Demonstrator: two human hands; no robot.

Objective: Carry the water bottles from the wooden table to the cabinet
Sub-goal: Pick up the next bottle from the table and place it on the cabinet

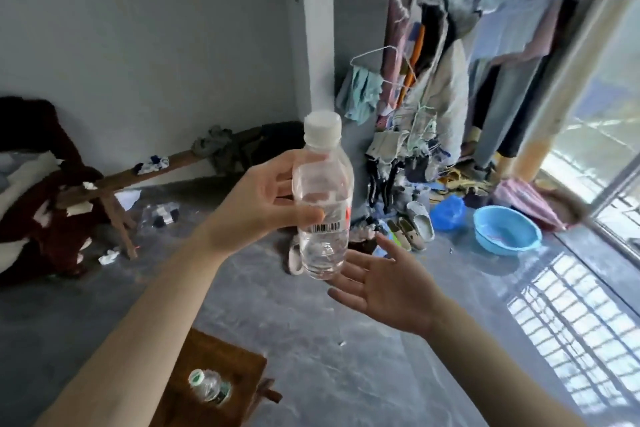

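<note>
The left hand (263,204) is gripping a clear water bottle (322,198) around its middle, thumb across the front just above the barcode, fingers wrapping behind. The bottle is standing upright in the air with its white cap (322,128) on, near the centre of the view. The right hand (384,288) is hovering at five o'clock from the bottle's base, palm up and fingers spread, holding nothing and just short of touching it.

At six o'clock, low in the view, a second bottle (209,388) with a green-marked cap is sitting on the wooden table (239,357), partly tucked beside the left forearm.

Past the held bottle, clutter is filling the grey floor (311,322). At two o'clock a rack of hanging clothes (485,45) is crowding the corner, with shoes (415,222) heaped beneath it. At three o'clock a blue basin (507,229) is resting on the floor beside a blue bag (448,211). At nine o'clock a low wooden bench (149,173) is running along the wall, carrying scraps of cloth, with a dark red bundle (41,204) lying at its left end. Sunlight is falling through a barred window (606,184) on the right.
</note>
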